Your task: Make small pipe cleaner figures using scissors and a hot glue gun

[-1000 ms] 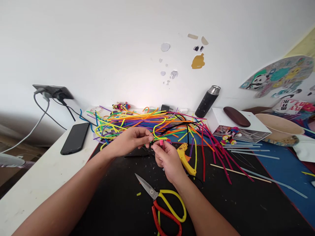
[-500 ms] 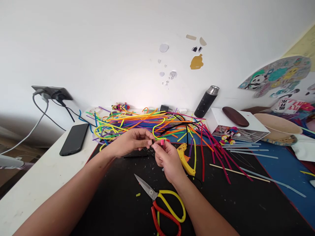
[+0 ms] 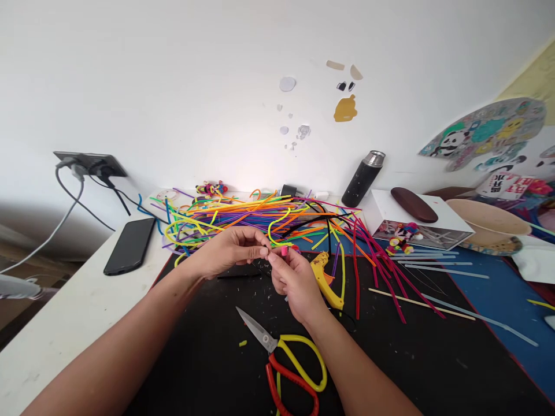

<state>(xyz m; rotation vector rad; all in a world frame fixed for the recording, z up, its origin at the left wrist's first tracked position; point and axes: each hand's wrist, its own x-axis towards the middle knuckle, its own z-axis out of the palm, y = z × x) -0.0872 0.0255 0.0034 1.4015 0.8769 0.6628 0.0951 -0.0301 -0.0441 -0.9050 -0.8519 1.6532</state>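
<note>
My left hand (image 3: 236, 252) pinches a small black piece at its fingertips, mostly hidden. Touching it from the right, my right hand (image 3: 296, 281) has its thumb and fingers closed around a small pink piece (image 3: 284, 251). Both hands are held over the black mat (image 3: 208, 346), fingertips together. Scissors (image 3: 271, 345) with one yellow and one red handle lie below them. Just right of my right hand is a yellow glue gun (image 3: 324, 281). Behind the hands spreads a pile of colourful pipe cleaners (image 3: 243, 214).
A phone (image 3: 130, 245) lies at the left. At the back right stand a black flask (image 3: 363, 179) and a white box (image 3: 379, 216) with a brown case (image 3: 414, 205) on top. A wooden stick (image 3: 420, 304) and pale glue sticks (image 3: 442, 270) lie at the right.
The fingertips have come slightly closer together, and less of the black piece between them shows. The view has shifted very slightly.
</note>
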